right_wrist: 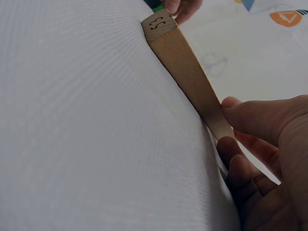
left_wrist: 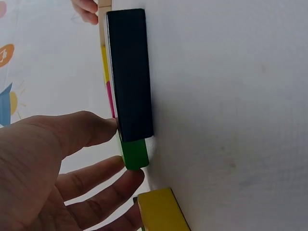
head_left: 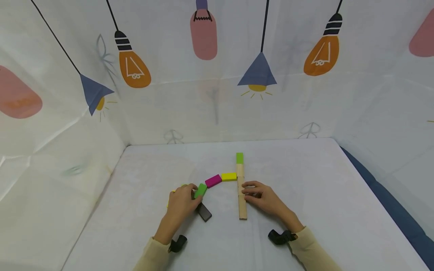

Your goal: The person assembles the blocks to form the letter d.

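My left hand (head_left: 181, 203) pinches a green block (head_left: 200, 191) between thumb and fingers, down on the white table. A black block (head_left: 204, 212) lies just beside it, in front of it in the left wrist view. From the green block, a magenta block (head_left: 213, 181) and a yellow block (head_left: 229, 177) run on to a straight row of plain wooden blocks (head_left: 242, 207). A light green block (head_left: 239, 158) tops that row. My right hand (head_left: 266, 197) rests its fingertips against the row's right side; one wooden end (right_wrist: 160, 25) bears the number 53.
Another yellow block (left_wrist: 163, 211) lies beyond my left fingers, mostly hidden in the head view. The white tabletop (head_left: 305, 169) meets a printed sheet (head_left: 220, 105) hung along its back edge. Each wrist carries a black camera mount (head_left: 279, 237).
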`<state>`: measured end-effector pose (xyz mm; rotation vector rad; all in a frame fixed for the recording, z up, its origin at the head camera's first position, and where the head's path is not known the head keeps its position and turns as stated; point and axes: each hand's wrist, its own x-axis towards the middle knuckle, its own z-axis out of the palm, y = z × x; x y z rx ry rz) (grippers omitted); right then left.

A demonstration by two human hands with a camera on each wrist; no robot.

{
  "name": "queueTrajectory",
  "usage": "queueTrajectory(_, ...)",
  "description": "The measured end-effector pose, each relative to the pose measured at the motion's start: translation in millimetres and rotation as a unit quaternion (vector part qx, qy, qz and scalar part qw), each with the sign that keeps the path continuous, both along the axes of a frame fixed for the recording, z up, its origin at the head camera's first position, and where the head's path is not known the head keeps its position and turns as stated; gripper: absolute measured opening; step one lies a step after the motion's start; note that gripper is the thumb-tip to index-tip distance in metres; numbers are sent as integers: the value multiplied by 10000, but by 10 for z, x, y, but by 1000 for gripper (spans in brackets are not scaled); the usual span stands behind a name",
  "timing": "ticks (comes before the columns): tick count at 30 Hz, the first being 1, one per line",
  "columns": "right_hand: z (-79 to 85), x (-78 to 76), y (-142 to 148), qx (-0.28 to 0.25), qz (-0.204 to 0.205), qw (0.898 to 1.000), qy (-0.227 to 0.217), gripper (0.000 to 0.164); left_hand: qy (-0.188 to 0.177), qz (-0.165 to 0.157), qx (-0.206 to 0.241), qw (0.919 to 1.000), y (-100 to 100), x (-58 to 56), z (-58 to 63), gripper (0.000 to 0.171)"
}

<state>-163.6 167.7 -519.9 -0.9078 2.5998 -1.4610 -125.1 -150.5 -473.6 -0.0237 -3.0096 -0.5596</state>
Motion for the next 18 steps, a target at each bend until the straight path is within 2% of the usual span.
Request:
queueTrajectory(5,3,10,2,-14,9,10000,-14,24,33,-52,55,10000,-43,11,6,30)
queueTrajectory(10,12,13,1,-26,11,10000,-19,24,118,14,15,9999,-74,82,37,31)
queueTrajectory(18,3,-2,7,22,-36,10000,4,24,-256,9,-98,9996,-46,252,71,36)
